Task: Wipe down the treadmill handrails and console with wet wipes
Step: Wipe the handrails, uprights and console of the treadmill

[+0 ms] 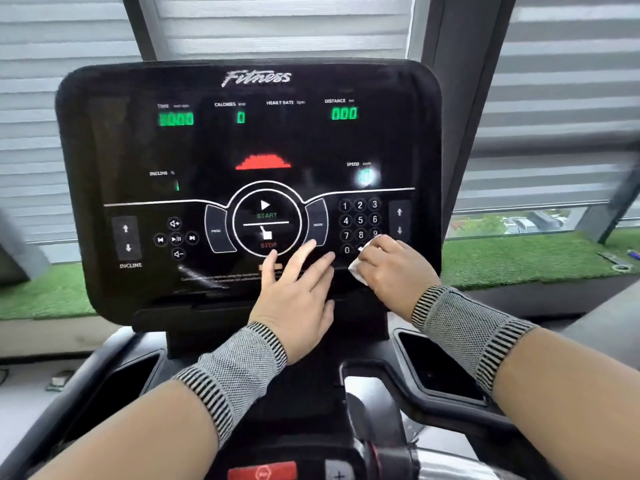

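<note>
The black treadmill console (pixel 242 150) fills the upper middle of the view, its display lit with green digits and a red bar graph. My left hand (pixel 298 292) lies flat with straight fingers on the lower part of the panel, just below the round start and stop button. My right hand (pixel 394 268) grips a white wet wipe (pixel 356 270) and presses it against the console at the bottom of the number keypad. Both wrists wear grey knitted bands. The handrails are mostly hidden below my forearms.
Two black cup holders (pixel 436 368) flank the console base. A red safety button (pixel 263 471) sits at the bottom centre. Behind the console are window blinds and a strip of green artificial turf (pixel 519 261).
</note>
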A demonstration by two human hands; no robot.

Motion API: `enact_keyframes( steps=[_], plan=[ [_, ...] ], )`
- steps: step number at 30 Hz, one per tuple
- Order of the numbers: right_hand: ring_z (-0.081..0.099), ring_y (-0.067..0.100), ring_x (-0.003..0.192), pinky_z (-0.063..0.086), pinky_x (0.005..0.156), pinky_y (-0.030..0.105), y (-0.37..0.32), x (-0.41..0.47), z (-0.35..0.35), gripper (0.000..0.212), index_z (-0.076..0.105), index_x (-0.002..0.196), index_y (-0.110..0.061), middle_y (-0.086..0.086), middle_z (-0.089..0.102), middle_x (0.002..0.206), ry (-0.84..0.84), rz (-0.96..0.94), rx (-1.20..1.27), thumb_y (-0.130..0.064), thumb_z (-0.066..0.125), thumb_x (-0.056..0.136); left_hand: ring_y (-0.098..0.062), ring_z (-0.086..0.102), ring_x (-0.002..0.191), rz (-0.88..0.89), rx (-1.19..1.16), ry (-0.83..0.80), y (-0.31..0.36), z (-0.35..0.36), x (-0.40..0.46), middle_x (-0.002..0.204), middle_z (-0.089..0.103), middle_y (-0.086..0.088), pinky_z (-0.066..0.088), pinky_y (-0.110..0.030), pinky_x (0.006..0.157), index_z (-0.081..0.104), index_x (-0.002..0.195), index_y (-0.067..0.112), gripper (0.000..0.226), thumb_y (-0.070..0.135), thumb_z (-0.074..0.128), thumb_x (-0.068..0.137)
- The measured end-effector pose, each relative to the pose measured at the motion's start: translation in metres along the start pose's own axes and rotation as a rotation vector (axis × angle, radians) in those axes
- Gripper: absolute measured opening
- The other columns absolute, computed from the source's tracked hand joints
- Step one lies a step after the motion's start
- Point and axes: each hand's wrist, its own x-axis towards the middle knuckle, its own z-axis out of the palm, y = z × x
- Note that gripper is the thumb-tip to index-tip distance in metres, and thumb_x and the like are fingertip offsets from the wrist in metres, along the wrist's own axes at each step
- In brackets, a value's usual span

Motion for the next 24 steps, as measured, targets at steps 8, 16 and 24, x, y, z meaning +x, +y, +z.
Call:
enact_keyframes(
  steps=[8, 16, 24],
  plan=[
    [0.059, 0.015, 0.079, 0.045, 0.073, 0.026, 0.026, -0.008, -0.03, 0.018, 0.069, 0.089, -0.02, -0.007, 0.065, 0.087, 0.157, 0.774, 0.509, -0.009, 0.055, 0.087, -0.023, 0.031, 0.137, 0.0, -0.014, 0.006, 0.026, -0.001, 0.019, 0.138, 0.053, 0.004, 0.029, -0.061, 0.105, 0.066, 0.118, 0.013, 0.053, 0.043, 0.035, 0.085],
    [0.061, 0.018, 0.093, 0.038, 0.076, 0.02, 0.013, 0.001, -0.022, 0.015, 0.066, 0.095, -0.022, -0.002, 0.068, 0.097, 0.03, 1.036, 0.61, -0.018, 0.052, 0.09, -0.022, 0.031, 0.137, -0.025, 0.011, -0.018, 0.025, 0.0, 0.017, 0.136, 0.053, 0.005, 0.028, -0.055, 0.104, 0.067, 0.116, 0.013, 0.053, 0.042, 0.035, 0.086],
    [0.059, 0.015, 0.09, 0.042, 0.074, 0.021, -0.019, 0.021, -0.018, 0.014, 0.063, 0.097, -0.02, -0.001, 0.065, 0.094, 0.006, 0.999, 0.635, -0.019, 0.05, 0.092, -0.022, 0.032, 0.135, -0.045, 0.035, 0.003, 0.015, -0.003, 0.014, 0.134, 0.055, 0.004, 0.023, -0.053, 0.104, 0.068, 0.113, 0.012, 0.053, 0.041, 0.035, 0.084]
  ],
)
